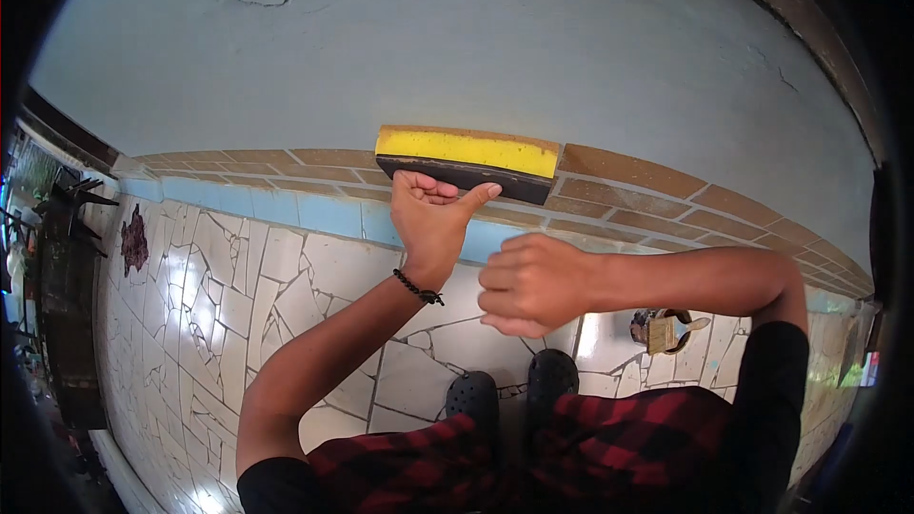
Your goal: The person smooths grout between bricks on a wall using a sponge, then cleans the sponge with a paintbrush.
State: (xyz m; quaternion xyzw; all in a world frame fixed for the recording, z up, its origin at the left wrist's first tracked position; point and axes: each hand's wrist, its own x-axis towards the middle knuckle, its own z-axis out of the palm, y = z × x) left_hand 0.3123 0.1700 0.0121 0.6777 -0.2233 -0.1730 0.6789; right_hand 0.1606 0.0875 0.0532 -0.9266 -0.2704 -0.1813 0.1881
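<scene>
Against the lower wall is a long block with a yellow layer, a brown far edge and a black near side; it looks like a sponge float. My left hand grips its black side, fingers curled and thumb stretched along it. The block covers part of the brick-patterned band on the wall. My right hand is closed in a fist over the floor, apart from the block and to the right of my left hand. Its palm faces away from view, so anything inside it is hidden.
A paintbrush lies across a small pot on the pale cracked-tile floor, right of my feet. The grey wall rises ahead, with cracks near its top. Dark furniture stands far left, near a dark red patch.
</scene>
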